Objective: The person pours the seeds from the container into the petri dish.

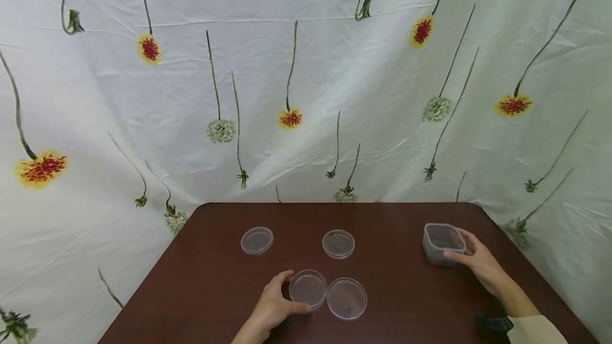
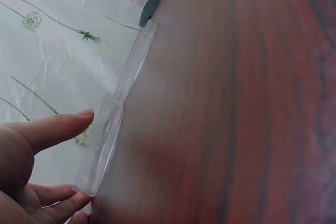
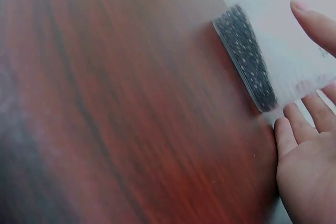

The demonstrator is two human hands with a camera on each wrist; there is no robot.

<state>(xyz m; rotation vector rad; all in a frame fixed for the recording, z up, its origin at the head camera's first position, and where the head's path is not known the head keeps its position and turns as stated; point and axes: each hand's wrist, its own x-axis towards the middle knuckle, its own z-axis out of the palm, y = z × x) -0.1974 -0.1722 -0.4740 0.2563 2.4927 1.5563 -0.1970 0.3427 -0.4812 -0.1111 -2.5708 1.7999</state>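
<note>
In the head view my left hand (image 1: 274,304) holds a clear petri dish (image 1: 308,287) at its left side, thumb at the near rim and fingers at the far side. The left wrist view shows this dish (image 2: 100,150) edge-on between thumb and fingers. A second clear dish (image 1: 346,299) stands right beside it. At the table's right, my right hand (image 1: 480,264) grips a clear square plastic tub (image 1: 432,251), thumb at the front and fingers behind. Dark, speckled contents (image 3: 247,59) show through the tub's wall in the right wrist view.
Two more petri dishes, a left one (image 1: 256,241) and a right one (image 1: 338,244), stand farther back with dark bits in them. The brown table (image 1: 201,291) ends at a flower-printed cloth (image 1: 268,68). A dark band (image 1: 494,324) circles the right wrist.
</note>
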